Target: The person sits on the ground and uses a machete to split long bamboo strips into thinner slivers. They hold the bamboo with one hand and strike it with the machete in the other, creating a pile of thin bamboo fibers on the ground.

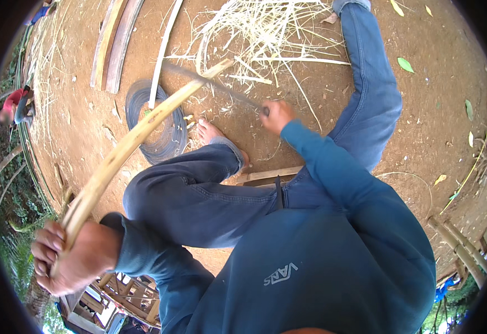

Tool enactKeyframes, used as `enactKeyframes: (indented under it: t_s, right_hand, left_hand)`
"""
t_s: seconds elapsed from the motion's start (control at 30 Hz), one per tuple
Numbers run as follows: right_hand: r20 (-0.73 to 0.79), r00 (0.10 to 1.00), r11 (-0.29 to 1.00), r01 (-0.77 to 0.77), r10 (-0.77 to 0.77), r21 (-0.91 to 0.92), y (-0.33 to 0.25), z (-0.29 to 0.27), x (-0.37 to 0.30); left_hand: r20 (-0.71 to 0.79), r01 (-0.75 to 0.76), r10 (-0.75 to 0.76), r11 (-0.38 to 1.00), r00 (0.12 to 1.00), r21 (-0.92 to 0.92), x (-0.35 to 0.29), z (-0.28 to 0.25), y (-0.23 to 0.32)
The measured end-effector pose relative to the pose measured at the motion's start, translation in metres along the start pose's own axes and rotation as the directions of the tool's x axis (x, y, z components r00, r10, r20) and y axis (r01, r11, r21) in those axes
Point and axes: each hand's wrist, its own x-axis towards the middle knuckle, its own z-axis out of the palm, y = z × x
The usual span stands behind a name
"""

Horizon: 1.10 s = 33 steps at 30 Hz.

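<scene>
A long, pale, slightly curved wooden pole (138,133) slants from lower left up to the middle of the view. My left hand (82,259) is closed around its near end, where the wood looks split lengthwise. In my right hand (278,116), fingers wrapped round a dark handle, is a long-bladed knife (229,92). The blade, a little blurred, points left and crosses the pole close to its far tip. Whether its edge bites into the wood I cannot tell. Beneath the pole, a coil of dark wire (134,111) lies on the ground.
Pale shavings (263,25) are heaped on the dirt ahead. Boards (107,44) and a narrow pale strip (165,50) lie at far left. My bare foot (209,131) rests beside the coil. Another person (16,106) is at the left edge; bamboo poles (460,245) lie at right.
</scene>
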Motion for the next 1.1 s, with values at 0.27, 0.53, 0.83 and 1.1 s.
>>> enactKeyframes:
  t_s: [0.27, 0.53, 0.83, 1.1]
  right_hand:
    - [0.000, 1.000, 0.999, -0.013, 0.013, -0.040, -0.002, -0.008, -0.003]
    - [0.082, 0.957, 0.961, -0.275, 0.277, -0.032, 0.050, 0.001, 0.041]
    - [0.006, 0.948, 0.946, -0.318, 0.319, -0.066, 0.054, 0.013, 0.020]
    - [-0.128, 0.946, 0.949, -0.307, 0.296, -0.075, 0.116, 0.065, 0.047]
  left_hand:
    - [-0.185, 0.057, -0.055, 0.998, 0.981, 0.005, 0.048, 0.016, -0.038]
    - [-0.132, 0.088, -0.080, 0.995, 0.988, 0.055, 0.046, 0.071, -0.052]
    - [-0.011, -0.048, 0.050, 0.990, 0.999, 0.132, 0.052, 0.063, -0.058]
    - [0.197, 0.246, -0.257, 0.966, 0.946, 0.080, 0.112, 0.042, -0.046]
